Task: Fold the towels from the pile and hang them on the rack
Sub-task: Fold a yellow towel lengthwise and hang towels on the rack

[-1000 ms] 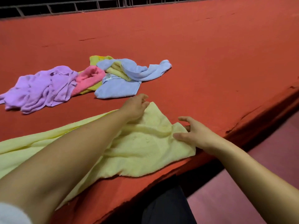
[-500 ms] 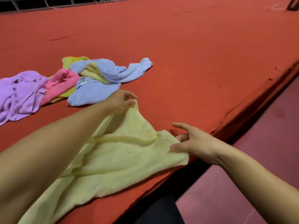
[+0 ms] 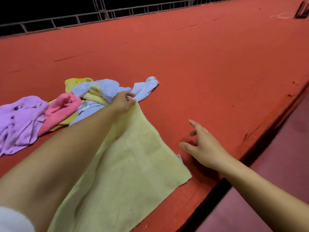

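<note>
A pale yellow towel point(image 3: 133, 173) lies spread flat on the red surface point(image 3: 200, 72) near its front edge. My left hand point(image 3: 123, 102) pinches the towel's far corner, stretched out close to the pile. My right hand point(image 3: 202, 146) hovers open just right of the towel's near right corner, fingers spread, holding nothing. The pile sits at the left: a light blue towel point(image 3: 110, 87), a pink towel point(image 3: 61, 106), a purple towel point(image 3: 20, 119) and a darker yellow towel point(image 3: 73, 82) underneath.
The red surface's front edge point(image 3: 250, 153) runs diagonally on the right, with a dark red floor point(image 3: 275, 190) below. A metal railing point(image 3: 100, 15) lines the far side. A dark object point(image 3: 301, 12) stands at the far right corner.
My right hand let go of the towel's near corner and lifted away to the right. My left hand pulled the far corner outward, and the towel now lies flatter.
</note>
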